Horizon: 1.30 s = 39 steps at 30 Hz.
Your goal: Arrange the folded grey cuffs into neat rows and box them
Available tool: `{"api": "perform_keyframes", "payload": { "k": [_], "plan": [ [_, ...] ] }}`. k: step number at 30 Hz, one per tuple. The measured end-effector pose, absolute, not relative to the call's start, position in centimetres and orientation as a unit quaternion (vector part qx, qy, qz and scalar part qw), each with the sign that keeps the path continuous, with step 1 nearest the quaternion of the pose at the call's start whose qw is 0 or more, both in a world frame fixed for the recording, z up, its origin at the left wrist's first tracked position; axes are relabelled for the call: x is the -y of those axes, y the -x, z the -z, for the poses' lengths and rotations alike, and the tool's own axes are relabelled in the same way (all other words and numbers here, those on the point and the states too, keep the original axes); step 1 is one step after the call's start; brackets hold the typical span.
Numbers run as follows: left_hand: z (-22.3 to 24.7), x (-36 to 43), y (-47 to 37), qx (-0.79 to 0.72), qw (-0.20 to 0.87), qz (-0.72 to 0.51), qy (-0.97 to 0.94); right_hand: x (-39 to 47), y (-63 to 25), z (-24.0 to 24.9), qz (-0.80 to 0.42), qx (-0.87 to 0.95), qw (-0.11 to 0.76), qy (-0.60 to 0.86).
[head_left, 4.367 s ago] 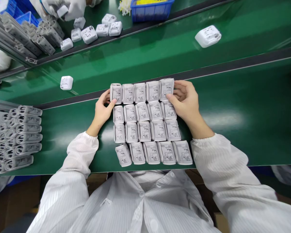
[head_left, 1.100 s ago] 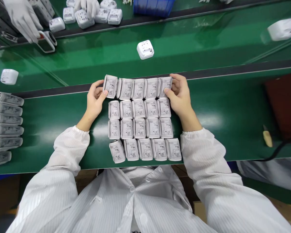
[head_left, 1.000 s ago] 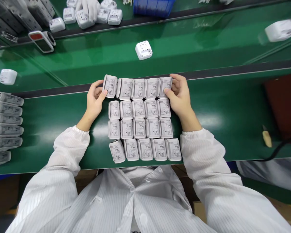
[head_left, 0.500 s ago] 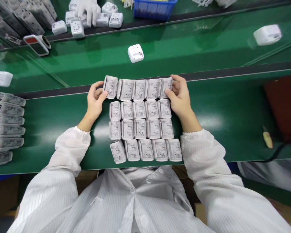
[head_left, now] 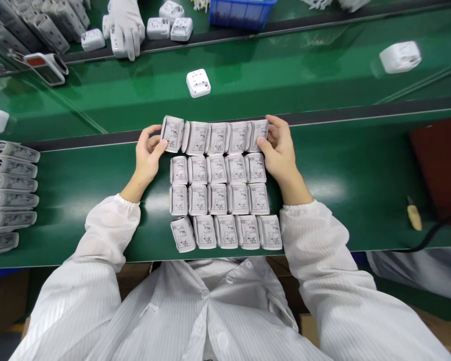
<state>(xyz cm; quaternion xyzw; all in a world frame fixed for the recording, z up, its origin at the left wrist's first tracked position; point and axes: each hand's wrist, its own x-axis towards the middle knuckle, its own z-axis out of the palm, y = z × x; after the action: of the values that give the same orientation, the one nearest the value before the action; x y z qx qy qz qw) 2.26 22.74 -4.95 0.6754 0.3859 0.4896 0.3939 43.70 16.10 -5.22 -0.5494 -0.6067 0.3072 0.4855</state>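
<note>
A row of folded paper leaflets (head_left: 218, 138) with printed line drawings lies at the far edge of the green bench, between my two hands. My left hand (head_left: 148, 154) pinches the leftmost leaflet (head_left: 172, 134), thumb on its front corner and fingers behind. At the other end, my right hand (head_left: 280, 150) grips the rightmost leaflet (head_left: 257, 135) the same way. Closer to my body lie three more rows of folded leaflets (head_left: 217, 199). The nearest row's left leaflet (head_left: 183, 234) is tilted.
Beyond the bench edge runs a green conveyor (head_left: 285, 80) carrying white socket adapters (head_left: 198, 83). Across it, a co-worker's gloved hand (head_left: 128, 30) touches adapters beside a blue bin (head_left: 242, 14). More folded leaflets (head_left: 11, 183) lie left; a brown box (head_left: 441, 165) is right.
The adapters on the conveyor have moved left. The co-worker's gloved hand has shifted toward the near edge, over an adapter. My hands and the leaflets are practically still.
</note>
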Motion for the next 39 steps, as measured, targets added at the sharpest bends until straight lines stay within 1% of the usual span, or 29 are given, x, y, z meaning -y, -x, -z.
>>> {"api": "perform_keyframes", "payload": {
  "k": [7,24,30,39],
  "plan": [
    [4.4,-22.5,-2.6,-0.387,0.389,-0.494,-0.674,-16.1,-43.9,5.4,-0.308,0.610,0.475,0.555],
    [4.8,-22.7,-2.4,-0.379,0.400,-0.481,-0.682,-16.1,-43.7,5.2,-0.304,0.615,0.474,0.552],
    [5.3,-22.2,-3.1,-0.405,0.367,-0.449,-0.707,-15.9,-43.5,5.7,-0.290,0.594,0.497,0.563],
    [4.1,-21.6,-3.6,-0.411,0.345,-0.444,-0.718,-15.4,-43.6,4.8,-0.268,0.625,0.477,0.557]
  ]
}}
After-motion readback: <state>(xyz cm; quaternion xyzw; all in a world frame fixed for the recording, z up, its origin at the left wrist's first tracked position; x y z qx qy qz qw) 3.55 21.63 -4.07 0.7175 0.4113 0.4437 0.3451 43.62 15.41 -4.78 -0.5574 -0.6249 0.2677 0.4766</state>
